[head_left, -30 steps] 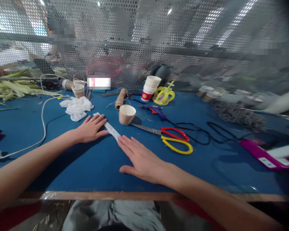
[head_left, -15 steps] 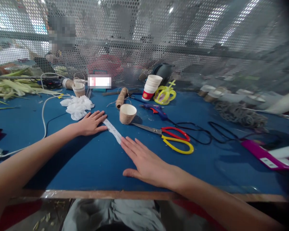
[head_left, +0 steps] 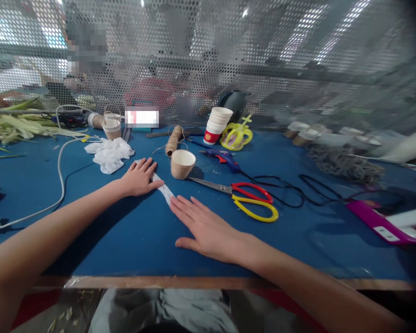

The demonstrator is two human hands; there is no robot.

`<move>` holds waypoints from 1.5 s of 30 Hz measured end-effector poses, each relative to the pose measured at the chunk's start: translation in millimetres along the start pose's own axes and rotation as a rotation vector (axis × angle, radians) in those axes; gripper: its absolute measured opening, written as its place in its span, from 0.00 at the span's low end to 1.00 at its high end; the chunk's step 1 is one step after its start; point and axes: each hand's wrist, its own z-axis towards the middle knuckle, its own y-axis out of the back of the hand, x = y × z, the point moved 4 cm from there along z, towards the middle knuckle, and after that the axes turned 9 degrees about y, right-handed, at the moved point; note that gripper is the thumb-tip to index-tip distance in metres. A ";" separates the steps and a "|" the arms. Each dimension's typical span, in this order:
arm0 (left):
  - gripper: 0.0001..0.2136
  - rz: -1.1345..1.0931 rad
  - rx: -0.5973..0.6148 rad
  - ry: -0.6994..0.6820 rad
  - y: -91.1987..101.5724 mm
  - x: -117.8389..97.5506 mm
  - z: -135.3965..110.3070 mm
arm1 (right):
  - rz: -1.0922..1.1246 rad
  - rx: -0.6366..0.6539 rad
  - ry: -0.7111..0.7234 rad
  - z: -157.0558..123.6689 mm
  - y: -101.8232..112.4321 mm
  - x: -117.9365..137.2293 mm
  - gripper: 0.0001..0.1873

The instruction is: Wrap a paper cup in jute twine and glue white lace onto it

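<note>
White lace, a narrow strip [head_left: 163,188], lies flat on the blue tabletop [head_left: 131,240], and most of it is hidden: the left hand [head_left: 138,178] covers its far end and the fingertips of the right hand [head_left: 208,226] cover its near end, so only the short stretch between the hands shows. Both hands are spread flat, palms down, fingers extended and gripping nothing. Just beyond the strip a paper cup [head_left: 182,163] lies tipped on its side, its mouth towards the camera. Right of it the scissors [head_left: 244,196] with red and yellow handles lie on the tabletop, blades pointing at the cup. A crumpled white lace heap [head_left: 109,152] sits just behind the left hand, a twine spool [head_left: 172,141] behind the cup. Further back stand a stack of paper cups [head_left: 217,125], a yellow crown-shaped piece [head_left: 236,135] and a blue glue gun [head_left: 222,157] with its black cord. The right edge is blurred; a magenta object [head_left: 384,224] there is cut off and hard to identify. Behind the perforated metal screen [head_left: 229,55] shapes are too hazy to make out.
</note>
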 end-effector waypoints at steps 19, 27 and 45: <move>0.13 -0.174 -0.204 -0.262 33.0 -12.8 -36.6 | 0.189 -0.162 -0.432 26.0 28.1 -23.5 0.10; 0.25 -0.080 -0.038 -0.074 7.0 4.0 -22.2 | 0.480 -0.190 -0.483 25.5 23.9 -29.2 0.08; 0.20 -0.574 -0.022 0.124 25.9 14.9 -21.6 | 1.139 -0.297 -0.474 30.6 11.7 -27.1 0.09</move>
